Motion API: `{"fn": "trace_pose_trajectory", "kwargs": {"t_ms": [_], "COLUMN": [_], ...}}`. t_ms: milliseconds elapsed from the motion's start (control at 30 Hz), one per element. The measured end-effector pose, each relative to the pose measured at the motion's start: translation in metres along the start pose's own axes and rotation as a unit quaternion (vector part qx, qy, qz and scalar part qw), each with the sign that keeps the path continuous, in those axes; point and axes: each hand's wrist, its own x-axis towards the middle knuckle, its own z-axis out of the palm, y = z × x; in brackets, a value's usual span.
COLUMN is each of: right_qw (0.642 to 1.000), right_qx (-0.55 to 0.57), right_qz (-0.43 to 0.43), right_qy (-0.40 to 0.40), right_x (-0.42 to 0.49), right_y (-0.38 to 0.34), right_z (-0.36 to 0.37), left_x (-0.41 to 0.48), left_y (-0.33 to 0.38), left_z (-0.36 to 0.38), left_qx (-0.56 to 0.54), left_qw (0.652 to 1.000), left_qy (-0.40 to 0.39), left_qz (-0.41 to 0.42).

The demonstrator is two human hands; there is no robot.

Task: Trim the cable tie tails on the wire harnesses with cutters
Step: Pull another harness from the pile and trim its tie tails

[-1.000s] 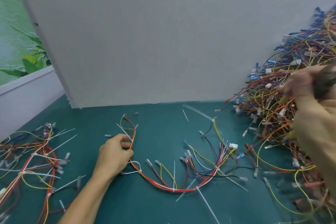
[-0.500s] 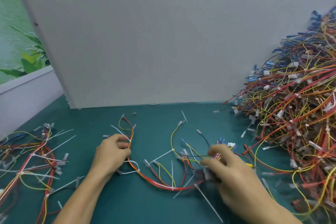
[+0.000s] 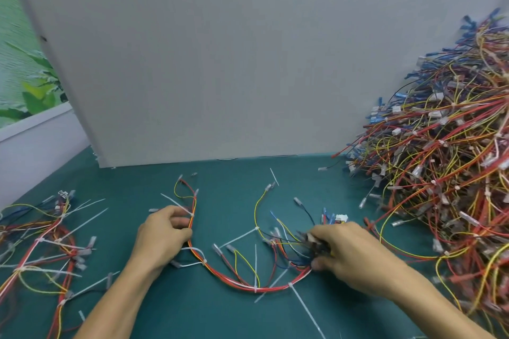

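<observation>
Beside the right hand (image 3: 355, 256), a harness pile (image 3: 440, 159).

**Right hand drops from the pile to the harness**

A second ago the right hand (image 3: 355, 259) was raised against the wire pile (image 3: 440, 159) on the right. It has since come down to the tabletop (image 3: 192, 311). It now sits over the right end of the harness (image 3: 272, 287), fingers (image 3: 321, 235) curled round dark, blurred cutters (image 3: 316, 249) among the loose wire ends. The harness's yellow branch (image 3: 256, 209) has swung left, and its tip now lies nearer the middle.
</observation>
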Motion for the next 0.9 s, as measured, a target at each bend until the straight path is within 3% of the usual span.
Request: {"fn": "trace_pose_trajectory", "kwargs": {"t_ms": [133, 200, 333, 400, 467, 533, 600, 667, 767, 900], "right_qw": [0.978, 0.964, 0.964, 0.962, 0.959, 0.959, 0.961, 0.962, 0.960, 0.940], "right_qx": [0.122, 0.172, 0.156, 0.171, 0.183, 0.183, 0.173, 0.170, 0.187, 0.285], "right_qz": [0.129, 0.184, 0.214, 0.215, 0.216, 0.216, 0.214, 0.213, 0.206, 0.180], "right_qy": [0.108, 0.087, 0.016, 0.011, 0.010, 0.003, -0.004, -0.008, -0.023, -0.042], "right_x": [0.014, 0.018, 0.022, 0.024, 0.025, 0.025, 0.025, 0.025, 0.024, 0.018], "right_y": [0.005, 0.008, 0.012, 0.013, 0.013, 0.013, 0.012, 0.012, 0.012, 0.015], "right_z": [-0.008, -0.009, 0.006, 0.007, 0.006, 0.005, 0.005, 0.003, 0.000, -0.011], "left_x": [0.001, 0.000, -0.006, -0.013, -0.031, -0.052, -0.067, -0.072, -0.071, -0.068], "left_y": [0.000, 0.001, 0.012, 0.025, 0.046, 0.066, 0.074, 0.071, 0.066, 0.059], "left_z": [-0.003, -0.004, -0.005, -0.005, 0.003, 0.017, 0.036, 0.057, 0.082, 0.089], "left_qx": [0.013, 0.053, 0.190, 0.293, 0.277, 0.235, 0.244, 0.288, 0.350, 0.273], "left_qw": [1.000, 0.998, 0.979, 0.933, 0.885, 0.859, 0.836, 0.809, 0.781, 0.802], "left_qy": [0.002, 0.017, 0.064, 0.162, 0.210, 0.079, -0.088, -0.178, -0.217, -0.216], "left_qz": [0.022, 0.034, 0.042, 0.130, 0.311, 0.449, 0.484, 0.481, 0.470, 0.485]}}
